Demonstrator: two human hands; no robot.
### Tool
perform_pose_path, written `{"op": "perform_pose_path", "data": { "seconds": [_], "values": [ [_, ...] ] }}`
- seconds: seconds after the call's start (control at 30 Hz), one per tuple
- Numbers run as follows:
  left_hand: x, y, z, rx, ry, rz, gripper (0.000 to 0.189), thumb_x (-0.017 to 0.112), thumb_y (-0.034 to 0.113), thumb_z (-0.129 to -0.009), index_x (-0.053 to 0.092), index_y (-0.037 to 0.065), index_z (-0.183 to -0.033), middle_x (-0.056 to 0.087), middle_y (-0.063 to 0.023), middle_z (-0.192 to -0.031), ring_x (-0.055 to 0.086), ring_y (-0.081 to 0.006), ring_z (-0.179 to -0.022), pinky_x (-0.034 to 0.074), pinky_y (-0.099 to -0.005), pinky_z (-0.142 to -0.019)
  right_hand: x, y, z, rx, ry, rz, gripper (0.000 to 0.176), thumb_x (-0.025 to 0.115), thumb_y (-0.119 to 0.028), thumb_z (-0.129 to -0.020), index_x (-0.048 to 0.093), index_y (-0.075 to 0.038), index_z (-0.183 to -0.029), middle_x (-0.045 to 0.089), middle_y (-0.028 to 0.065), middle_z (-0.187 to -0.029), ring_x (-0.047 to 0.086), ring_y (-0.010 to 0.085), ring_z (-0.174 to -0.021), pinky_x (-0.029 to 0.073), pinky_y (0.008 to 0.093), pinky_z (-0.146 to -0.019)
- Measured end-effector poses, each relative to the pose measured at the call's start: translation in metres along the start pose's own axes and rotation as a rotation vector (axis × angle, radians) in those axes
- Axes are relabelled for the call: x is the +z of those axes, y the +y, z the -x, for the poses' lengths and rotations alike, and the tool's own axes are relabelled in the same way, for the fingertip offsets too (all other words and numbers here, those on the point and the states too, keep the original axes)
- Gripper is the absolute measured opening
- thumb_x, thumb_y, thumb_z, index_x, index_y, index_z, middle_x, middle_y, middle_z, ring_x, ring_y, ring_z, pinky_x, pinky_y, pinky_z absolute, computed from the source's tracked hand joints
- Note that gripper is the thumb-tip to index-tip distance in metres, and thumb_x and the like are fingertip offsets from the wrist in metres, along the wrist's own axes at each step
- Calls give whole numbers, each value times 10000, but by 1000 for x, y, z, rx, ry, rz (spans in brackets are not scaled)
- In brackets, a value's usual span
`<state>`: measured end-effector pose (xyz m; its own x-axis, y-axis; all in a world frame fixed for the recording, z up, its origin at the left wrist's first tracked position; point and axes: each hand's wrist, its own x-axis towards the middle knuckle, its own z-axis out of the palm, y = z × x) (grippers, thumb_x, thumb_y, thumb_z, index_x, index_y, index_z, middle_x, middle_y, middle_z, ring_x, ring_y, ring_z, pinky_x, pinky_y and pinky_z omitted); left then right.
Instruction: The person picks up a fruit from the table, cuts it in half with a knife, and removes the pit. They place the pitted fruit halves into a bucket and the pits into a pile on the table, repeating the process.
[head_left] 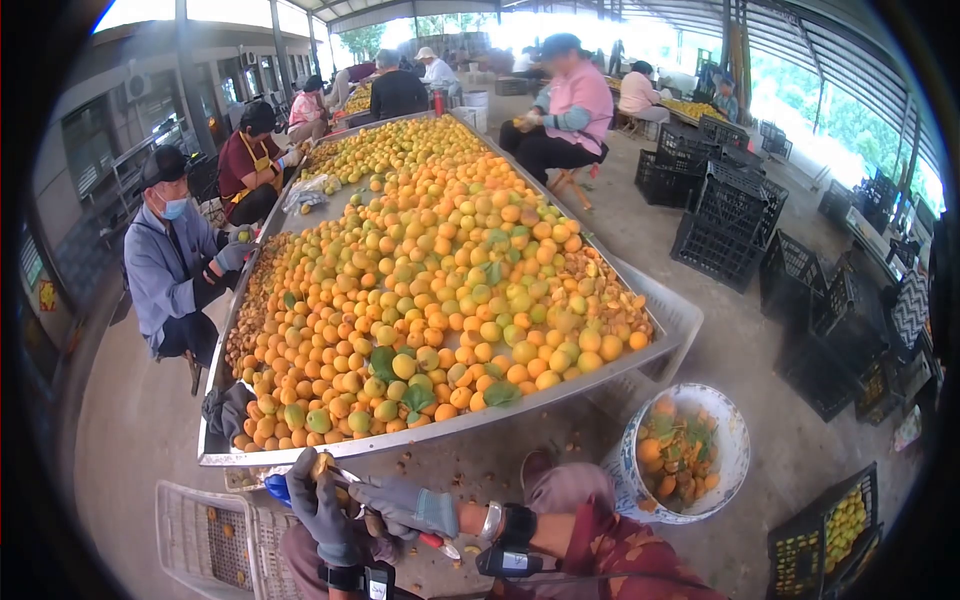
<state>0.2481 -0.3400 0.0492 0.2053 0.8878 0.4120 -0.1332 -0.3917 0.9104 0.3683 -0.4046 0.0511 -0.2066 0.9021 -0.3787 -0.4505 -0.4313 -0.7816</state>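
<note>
My left hand (322,510), in a grey glove, is closed around a brownish-orange apricot (322,464) just beyond the table's near edge. My right hand (405,505), gloved too, reaches in from the right with its fingers closed on a small knife (347,475). The thin metal blade lies close beside the fruit; whether it touches cannot be made out. Below my right hand shows a red-handled tool (436,542) with a metal end. A metal-rimmed table (420,438) in front bears a large heap of orange and greenish apricots (450,270) with some leaves.
A patterned bucket (735,470) with fruit scraps and leaves stands at my right. Pale plastic crates (205,535) sit at lower left, and a black crate (825,540) of yellow-green fruit at lower right. Several people sit around the tables; stacked black crates (720,225) line the right.
</note>
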Motion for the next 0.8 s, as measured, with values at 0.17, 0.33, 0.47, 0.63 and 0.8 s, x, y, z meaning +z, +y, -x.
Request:
{"op": "perform_pose_path", "data": {
  "seconds": [0.17, 0.33, 0.47, 0.63, 0.8],
  "values": [
    [-3, -5, -1, -38, 7, -4, 297, 536, 61, -903, 507, -35, -1182, 561, -98, -1111, 543, -150, -987, 438, -274, -887, 1, 0, 2, -59, 2, 9, 335, 443, -414, -975, 491, -84, -940, 537, 24, -548, 340, 93, -280, 206, 237, -267],
    [-4, -9, -1, -27, 16, 41, 288, 535, 61, -905, 509, -33, -1176, 562, -92, -1100, 543, -141, -967, 444, -267, -867, -2, 3, -1, -34, -32, -21, 340, 435, -408, -980, 509, -81, -924, 526, 24, -541, 326, 87, -280, 199, 235, -268],
    [-2, -7, -2, -47, 10, 75, 283, 538, 75, -910, 513, -33, -1171, 564, -87, -1088, 543, -136, -948, 443, -261, -853, 0, 0, 2, -41, -30, -5, 332, 425, -400, -985, 521, -88, -920, 521, 17, -539, 316, 79, -290, 195, 226, -278],
    [-3, -6, -2, -44, 21, 59, 280, 539, 110, -924, 519, -34, -1163, 567, -84, -1075, 542, -128, -930, 440, -254, -842, -2, 2, 1, -52, -29, 14, 312, 418, -380, -990, 524, -92, -931, 516, 8, -546, 297, 70, -303, 187, 216, -287],
    [-4, -7, -3, -45, 58, 62, 275, 523, 187, -951, 540, -21, -1131, 583, -65, -1005, 537, -110, -872, 439, -242, -791, -9, 10, -6, -124, -159, -42, 235, 425, -293, -995, 542, -92, -962, 498, -9, -558, 284, 60, -328, 185, 212, -299]
  ]
}}
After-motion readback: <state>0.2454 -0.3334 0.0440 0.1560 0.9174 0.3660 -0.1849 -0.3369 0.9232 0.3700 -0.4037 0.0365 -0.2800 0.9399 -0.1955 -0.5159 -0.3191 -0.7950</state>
